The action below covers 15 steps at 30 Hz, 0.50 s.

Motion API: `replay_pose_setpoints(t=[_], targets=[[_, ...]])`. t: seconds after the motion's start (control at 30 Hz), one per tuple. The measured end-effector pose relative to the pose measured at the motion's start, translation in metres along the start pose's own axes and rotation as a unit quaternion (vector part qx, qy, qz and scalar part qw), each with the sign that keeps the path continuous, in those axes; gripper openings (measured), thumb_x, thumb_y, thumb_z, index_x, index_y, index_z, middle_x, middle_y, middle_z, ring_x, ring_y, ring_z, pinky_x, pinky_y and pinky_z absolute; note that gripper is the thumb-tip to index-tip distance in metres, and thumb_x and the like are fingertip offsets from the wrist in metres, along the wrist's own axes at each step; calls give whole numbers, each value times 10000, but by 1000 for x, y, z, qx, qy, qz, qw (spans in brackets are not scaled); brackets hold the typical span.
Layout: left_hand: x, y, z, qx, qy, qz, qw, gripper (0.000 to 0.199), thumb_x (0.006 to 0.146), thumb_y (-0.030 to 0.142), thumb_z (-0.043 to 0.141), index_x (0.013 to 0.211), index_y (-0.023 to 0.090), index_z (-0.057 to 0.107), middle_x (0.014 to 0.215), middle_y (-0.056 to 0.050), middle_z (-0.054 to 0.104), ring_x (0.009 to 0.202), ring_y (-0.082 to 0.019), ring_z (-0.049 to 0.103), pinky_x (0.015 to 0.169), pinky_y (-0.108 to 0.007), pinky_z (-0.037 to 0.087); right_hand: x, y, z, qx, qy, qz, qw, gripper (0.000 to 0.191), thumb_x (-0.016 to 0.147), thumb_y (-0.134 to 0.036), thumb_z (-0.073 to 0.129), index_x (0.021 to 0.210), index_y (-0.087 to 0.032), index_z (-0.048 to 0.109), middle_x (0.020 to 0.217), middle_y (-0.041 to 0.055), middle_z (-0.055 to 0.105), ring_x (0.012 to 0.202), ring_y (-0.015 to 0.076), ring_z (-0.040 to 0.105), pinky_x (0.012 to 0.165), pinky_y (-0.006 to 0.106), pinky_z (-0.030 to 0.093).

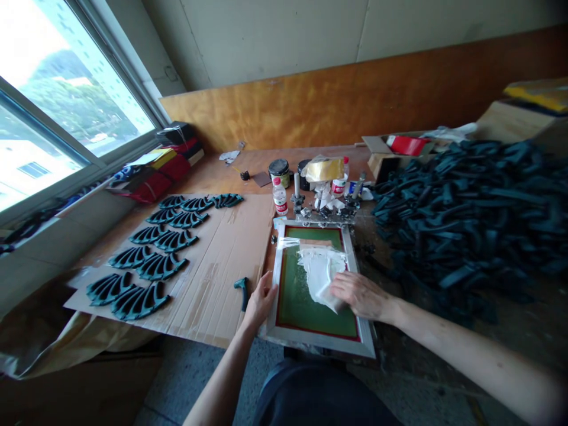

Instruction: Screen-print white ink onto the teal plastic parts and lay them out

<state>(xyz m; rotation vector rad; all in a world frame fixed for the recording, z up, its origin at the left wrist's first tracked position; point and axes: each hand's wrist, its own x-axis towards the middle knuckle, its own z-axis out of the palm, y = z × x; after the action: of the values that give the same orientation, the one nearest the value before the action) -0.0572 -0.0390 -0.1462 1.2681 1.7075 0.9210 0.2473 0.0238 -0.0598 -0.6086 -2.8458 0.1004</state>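
Observation:
A metal-framed screen (293,307) with a green mesh lies on the workbench in front of me, its far edge at a metal clamp fixture (326,218). White paste (317,269) is smeared over the middle of the mesh. My right hand (359,294) is closed around a white-smeared scraper (338,303), pressed to the mesh at the paste's right side. At the frame's left edge rests my left hand (261,300), its fingers against the metal. Just left of that hand, a single dark green handle piece (241,291) lies on the cardboard.
Fanned groups of dark green pieces (162,262) lie on the cardboard sheet (213,260) at left. A large pile of similar pieces (479,219) fills the right side. Behind the screen stand a bottle (280,198), a can (278,171) and a wrapped yellow block (327,170).

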Motion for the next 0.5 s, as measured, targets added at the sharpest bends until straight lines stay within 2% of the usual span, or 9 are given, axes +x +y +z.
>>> replay_pose_setpoints(t=[0.1, 0.2, 0.27, 0.33, 0.43, 0.5], targets=[[-1, 1, 1, -20, 7, -3, 1000, 583, 876, 452, 504, 1393, 198, 411, 941, -54, 713, 866, -204, 676, 771, -300, 525, 3, 2, -5, 29, -4, 20, 999, 195, 719, -40, 517, 763, -201, 617, 768, 31, 621, 797, 193, 539, 742, 312, 397], [-2, 3, 2, -72, 7, -11, 997, 614, 856, 460, 526, 1392, 184, 407, 920, -55, 715, 840, -206, 678, 729, -296, 535, 4, -3, 5, 2, 75, 51, 996, 231, 757, -47, 490, 848, -187, 650, 836, 57, 643, 852, 209, 538, 779, 336, 403], [-3, 5, 1, -95, 5, -15, 995, 634, 843, 467, 541, 1390, 174, 409, 894, -54, 715, 820, -206, 680, 708, -293, 537, -4, -8, 14, -11, 111, 28, 993, 283, 780, -48, 466, 948, -166, 661, 913, 82, 656, 891, 219, 540, 820, 357, 407], [-4, 7, 1, -106, 8, -18, 994, 638, 829, 471, 559, 1375, 167, 430, 871, -52, 715, 811, -206, 680, 699, -288, 537, -11, -11, 16, 3, 95, 7, 995, 269, 798, -60, 481, 960, -170, 665, 904, 74, 659, 876, 214, 545, 830, 356, 409], [-6, 14, -1, -129, 10, -26, 991, 676, 798, 488, 594, 1368, 159, 436, 841, -44, 711, 787, -202, 679, 671, -280, 535, 2, -1, 1, 29, 60, 43, 997, 151, 828, -148, 583, 934, -211, 669, 842, 39, 658, 839, 199, 561, 818, 337, 415], [-9, 23, -5, -149, 1, -39, 988, 755, 769, 499, 627, 1398, 155, 392, 793, -32, 703, 727, -193, 674, 620, -270, 527, 24, 12, -15, 22, 75, 101, 992, 244, 818, -215, 655, 1060, -244, 649, 909, 30, 673, 868, 197, 582, 820, 326, 422]])
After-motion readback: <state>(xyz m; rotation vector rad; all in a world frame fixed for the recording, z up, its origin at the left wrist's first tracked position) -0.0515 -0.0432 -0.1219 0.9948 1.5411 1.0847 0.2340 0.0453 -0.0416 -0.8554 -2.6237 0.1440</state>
